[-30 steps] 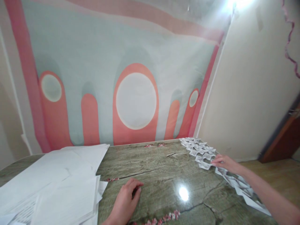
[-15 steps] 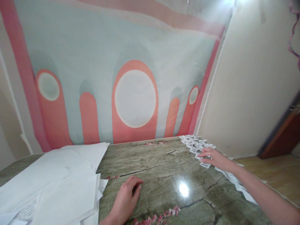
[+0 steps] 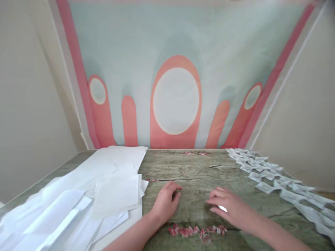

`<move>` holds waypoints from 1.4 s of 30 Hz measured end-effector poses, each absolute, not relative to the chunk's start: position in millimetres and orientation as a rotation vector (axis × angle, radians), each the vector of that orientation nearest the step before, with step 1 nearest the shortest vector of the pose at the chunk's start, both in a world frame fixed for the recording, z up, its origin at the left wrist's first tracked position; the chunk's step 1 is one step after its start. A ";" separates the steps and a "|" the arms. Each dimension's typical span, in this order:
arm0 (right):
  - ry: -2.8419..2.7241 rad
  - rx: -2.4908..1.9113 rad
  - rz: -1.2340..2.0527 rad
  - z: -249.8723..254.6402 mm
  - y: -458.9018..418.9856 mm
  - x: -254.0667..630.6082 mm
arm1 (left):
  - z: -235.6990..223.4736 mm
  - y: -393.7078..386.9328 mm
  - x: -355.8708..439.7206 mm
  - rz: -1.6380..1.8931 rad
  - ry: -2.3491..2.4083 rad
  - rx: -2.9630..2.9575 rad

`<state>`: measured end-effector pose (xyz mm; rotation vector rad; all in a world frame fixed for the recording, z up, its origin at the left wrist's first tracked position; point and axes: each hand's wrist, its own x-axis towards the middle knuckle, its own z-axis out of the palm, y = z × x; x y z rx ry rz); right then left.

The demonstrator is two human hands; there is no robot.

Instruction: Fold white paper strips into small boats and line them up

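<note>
My left hand (image 3: 166, 203) rests on the wood-patterned tabletop (image 3: 188, 174), just right of the paper pile, fingers loosely curved with a gap to the thumb and nothing visible in it. Over the middle of the table, my right hand (image 3: 230, 208) has its fingers and thumb apart and appears to hold nothing. A bright spot between them looks like lamp glare on the surface. Rows of small folded white paper pieces (image 3: 264, 175) line the table's right edge, away from my right hand.
At the left lies a wide pile of large white sheets (image 3: 115, 153), with a stack of small square papers (image 3: 116, 195) on top and loose folded sheets (image 3: 56, 214) in front. A pink and grey-green patterned backdrop (image 3: 138, 69) rises behind the table.
My right hand has left the folded paper pieces at the right edge and come back toward the table's middle. The view has levelled and turned. My left hand stays near the paper pile.
</note>
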<state>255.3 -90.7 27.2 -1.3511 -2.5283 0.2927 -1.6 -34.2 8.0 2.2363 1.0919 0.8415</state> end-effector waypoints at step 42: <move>-2.279 -1.144 0.651 -21.3 -64.9 185.4 | 51.0 -45.5 -167.2 0.174 1.744 2.248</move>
